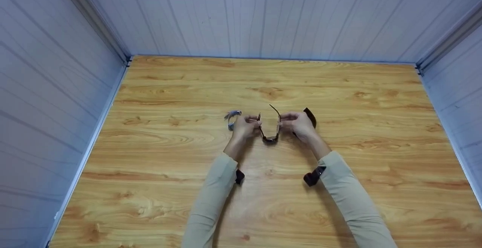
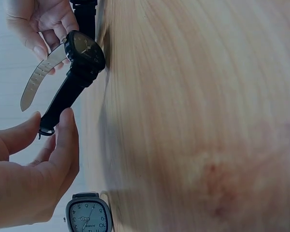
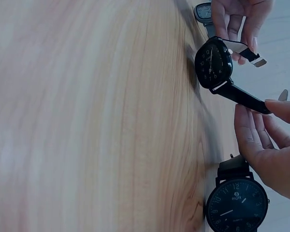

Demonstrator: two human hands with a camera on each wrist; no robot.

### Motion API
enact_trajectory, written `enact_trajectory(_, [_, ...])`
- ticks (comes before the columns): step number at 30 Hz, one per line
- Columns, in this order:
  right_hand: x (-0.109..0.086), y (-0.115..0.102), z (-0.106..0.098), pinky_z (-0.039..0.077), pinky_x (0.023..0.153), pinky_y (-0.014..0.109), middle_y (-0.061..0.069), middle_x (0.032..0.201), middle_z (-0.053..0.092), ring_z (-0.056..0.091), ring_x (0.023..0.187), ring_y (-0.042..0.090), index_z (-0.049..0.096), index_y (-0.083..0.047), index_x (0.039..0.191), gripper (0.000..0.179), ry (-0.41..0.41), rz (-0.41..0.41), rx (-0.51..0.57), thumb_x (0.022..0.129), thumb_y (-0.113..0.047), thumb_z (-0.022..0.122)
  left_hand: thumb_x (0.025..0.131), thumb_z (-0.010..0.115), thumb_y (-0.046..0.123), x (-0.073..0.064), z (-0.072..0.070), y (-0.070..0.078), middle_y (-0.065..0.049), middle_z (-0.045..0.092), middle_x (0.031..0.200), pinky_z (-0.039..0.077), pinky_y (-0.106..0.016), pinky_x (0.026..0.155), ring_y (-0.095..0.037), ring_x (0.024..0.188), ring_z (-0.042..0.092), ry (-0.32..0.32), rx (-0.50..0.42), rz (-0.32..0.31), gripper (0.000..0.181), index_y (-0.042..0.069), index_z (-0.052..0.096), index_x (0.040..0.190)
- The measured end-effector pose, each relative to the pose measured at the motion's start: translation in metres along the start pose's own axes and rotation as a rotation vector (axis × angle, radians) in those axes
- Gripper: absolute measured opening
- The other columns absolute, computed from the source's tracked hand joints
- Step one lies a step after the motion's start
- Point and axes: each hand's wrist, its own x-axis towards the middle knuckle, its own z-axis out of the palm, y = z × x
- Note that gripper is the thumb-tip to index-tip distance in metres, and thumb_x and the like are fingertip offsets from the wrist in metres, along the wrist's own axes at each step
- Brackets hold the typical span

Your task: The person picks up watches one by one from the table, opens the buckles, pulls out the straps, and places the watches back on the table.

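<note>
- Left hand [image 1: 245,125] was pinching the buckle strap [image 2: 63,101] between thumb and fingertips, just right of the silver watch [image 2: 87,215].
- Right hand [image 1: 301,124] had the holed strap [image 2: 36,84] pinched, a bit further right of the silver watch.
- So the black watch [image 1: 270,140] hung out between them, right of the silver watch, dial [image 3: 210,62] facing back toward the sleeves [image 1: 212,199], straps bent in a U opening away, long axis running roughly away too.
- Another dark watch [image 3: 238,205] lay well right of the silver watch.
</note>
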Motion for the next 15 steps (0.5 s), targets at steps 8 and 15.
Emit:
enact_trajectory(8, [0.001,0.000,0.003,0.051,0.078,0.038,0.028,0.102,0.060,0.062,0.072,0.015,0.050,0.019,0.114,0.035,0.007,0.005,0.040,0.080,0.013,0.060,0.085,0.060,-0.005,-0.001,-0.002,0.004,-0.011,0.060,0.086,0.053,-0.036,0.074,-0.025,0.079,0.064,-0.015,-0.035,-0.033,0.024,-0.007,0.058,0.109])
enact_trajectory(15, [0.002,-0.002,0.003,0.053,0.073,0.036,0.027,0.096,0.061,0.064,0.072,0.020,0.049,0.022,0.113,0.036,0.037,-0.001,0.078,0.079,0.016,0.059,0.083,0.063,-0.004,0.016,-0.001,-0.011,-0.015,0.060,0.095,0.053,-0.033,0.071,-0.024,0.080,0.064,-0.007,-0.042,0.019,0.026,-0.005,0.058,0.109])
